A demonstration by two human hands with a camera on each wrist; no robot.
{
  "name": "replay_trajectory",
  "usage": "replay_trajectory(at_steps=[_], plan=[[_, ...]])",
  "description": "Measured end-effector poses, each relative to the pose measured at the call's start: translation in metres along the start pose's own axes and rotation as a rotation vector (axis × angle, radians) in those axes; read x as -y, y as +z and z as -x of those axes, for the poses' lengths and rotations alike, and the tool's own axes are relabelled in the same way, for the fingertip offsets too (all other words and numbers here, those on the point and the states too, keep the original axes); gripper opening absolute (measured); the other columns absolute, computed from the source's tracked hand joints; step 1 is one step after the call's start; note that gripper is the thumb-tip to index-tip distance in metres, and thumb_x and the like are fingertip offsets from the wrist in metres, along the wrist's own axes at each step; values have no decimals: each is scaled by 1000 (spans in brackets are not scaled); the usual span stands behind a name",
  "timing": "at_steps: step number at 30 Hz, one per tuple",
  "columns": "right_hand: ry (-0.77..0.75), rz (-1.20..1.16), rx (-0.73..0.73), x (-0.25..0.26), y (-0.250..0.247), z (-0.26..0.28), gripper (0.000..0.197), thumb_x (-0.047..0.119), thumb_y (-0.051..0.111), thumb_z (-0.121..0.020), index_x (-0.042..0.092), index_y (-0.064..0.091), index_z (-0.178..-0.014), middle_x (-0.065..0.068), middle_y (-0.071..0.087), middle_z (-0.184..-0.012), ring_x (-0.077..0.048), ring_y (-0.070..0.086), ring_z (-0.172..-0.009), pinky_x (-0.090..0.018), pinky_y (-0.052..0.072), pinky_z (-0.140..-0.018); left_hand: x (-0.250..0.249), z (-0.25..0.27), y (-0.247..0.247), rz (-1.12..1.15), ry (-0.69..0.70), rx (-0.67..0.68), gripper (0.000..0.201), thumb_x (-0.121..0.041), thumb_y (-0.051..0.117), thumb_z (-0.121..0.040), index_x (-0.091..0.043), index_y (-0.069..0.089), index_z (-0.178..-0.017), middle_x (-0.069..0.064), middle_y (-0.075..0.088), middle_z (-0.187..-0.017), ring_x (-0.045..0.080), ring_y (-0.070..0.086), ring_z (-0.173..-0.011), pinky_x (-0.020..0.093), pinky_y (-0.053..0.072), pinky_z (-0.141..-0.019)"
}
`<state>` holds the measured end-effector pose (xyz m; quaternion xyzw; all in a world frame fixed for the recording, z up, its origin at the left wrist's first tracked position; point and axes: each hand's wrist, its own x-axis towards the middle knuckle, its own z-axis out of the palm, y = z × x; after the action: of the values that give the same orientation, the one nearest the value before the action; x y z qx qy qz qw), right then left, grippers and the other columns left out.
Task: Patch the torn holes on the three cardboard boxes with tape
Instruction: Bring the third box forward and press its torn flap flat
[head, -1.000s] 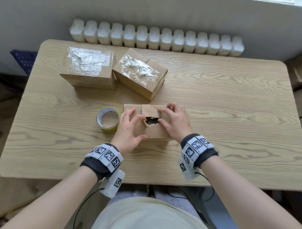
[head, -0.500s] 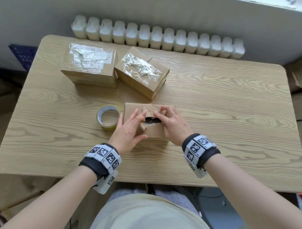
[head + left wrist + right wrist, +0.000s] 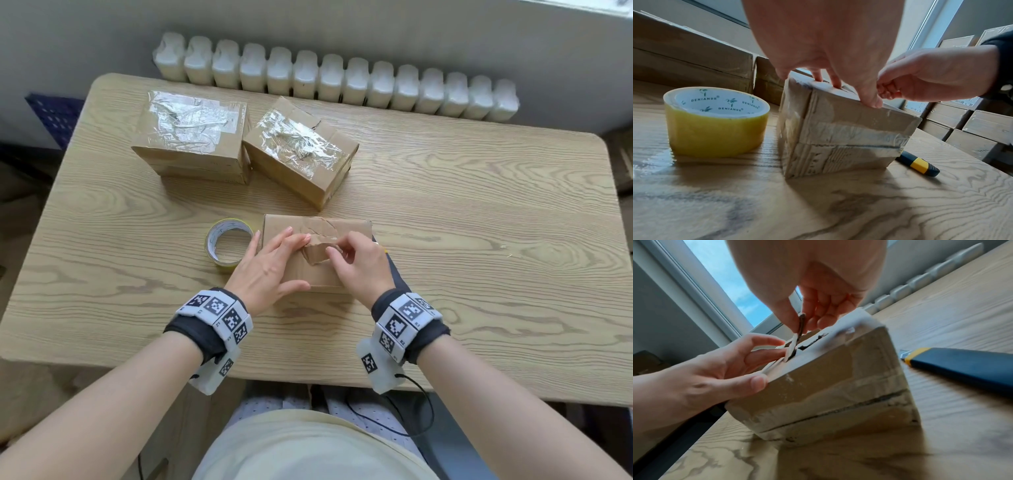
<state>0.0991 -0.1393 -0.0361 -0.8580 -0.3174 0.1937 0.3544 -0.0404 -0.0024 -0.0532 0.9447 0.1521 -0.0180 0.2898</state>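
1. Third box [image 3: 318, 253] sits on the table [image 3: 479, 222] beside the tape roll [image 3: 227, 245].
2. Left hand [image 3: 270, 267], fingers straight, should pin the top firmly.
3. Right hand [image 3: 359, 263] pinches the torn flap [image 3: 797, 335]; lay it flat before taping.

Tape roll [image 3: 228, 245] just left of the near box [image 3: 346, 226], knife [image 3: 918, 163] just right of it, two taped boxes [image 3: 191, 137] behind. Bare tabletop [image 3: 479, 240] farther right of the near box and in front of it.
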Motion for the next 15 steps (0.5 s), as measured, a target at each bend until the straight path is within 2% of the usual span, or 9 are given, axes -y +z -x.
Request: replay_trajectory(at_steps=[2,4,6,8,11,13,15], plan=[[59,21,25,-3,-2,-1,14,24,65,-85,15,58,-76,5,55,-71,-15,52,-70,-38,46,-77,0,1,0,-28,4,13,76,-52,58,-82,-28,22,-145,-8,33,-151,3,10,-144,50,5,-118],[99,42,39,-4,-2,-2,16,26,64,-85,18,54,-75,7,52,-71,-15,52,-73,-39,45,-83,-1,1,-1,-53,20,27,71,-52,55,-84,-28,28,-144,-14,26,-153,3,7,-144,52,6,-118],[124,69,36,-2,-2,-3,17,26,63,-85,18,53,-75,7,50,-72,-15,51,-74,-39,44,-85,0,1,0,-75,43,33,68,-57,47,-85,-29,30,-144,-20,20,-153,4,5,-144,52,5,-118],[117,124,28,-1,0,-5,17,26,62,-85,18,51,-74,5,51,-75,-18,52,-77,-39,42,-86,3,2,1,-127,76,30,68,-63,33,-86,-31,27,-145,-20,19,-153,7,8,-144,52,6,-117],[96,233,28,1,4,-7,18,28,60,-85,18,50,-75,-2,57,-86,-24,56,-89,-37,36,-86,5,2,3,-237,113,25,66,-63,27,-86,-31,31,-144,-13,31,-151,14,23,-142,56,20,-113],[112,236,7,-1,4,-7,20,31,64,-83,18,50,-75,0,56,-86,-23,56,-89,-37,39,-86,5,2,3,-307,141,7,64,-61,29,-87,-28,39,-141,-9,39,-148,18,34,-138,59,28,-109],[110,205,-63,-7,0,-7,26,34,72,-77,18,51,-78,1,54,-85,-22,55,-85,-37,44,-82,5,2,3,-355,176,-3,63,-59,29,-88,-24,43,-140,-6,43,-146,20,39,-136,59,30,-107]])
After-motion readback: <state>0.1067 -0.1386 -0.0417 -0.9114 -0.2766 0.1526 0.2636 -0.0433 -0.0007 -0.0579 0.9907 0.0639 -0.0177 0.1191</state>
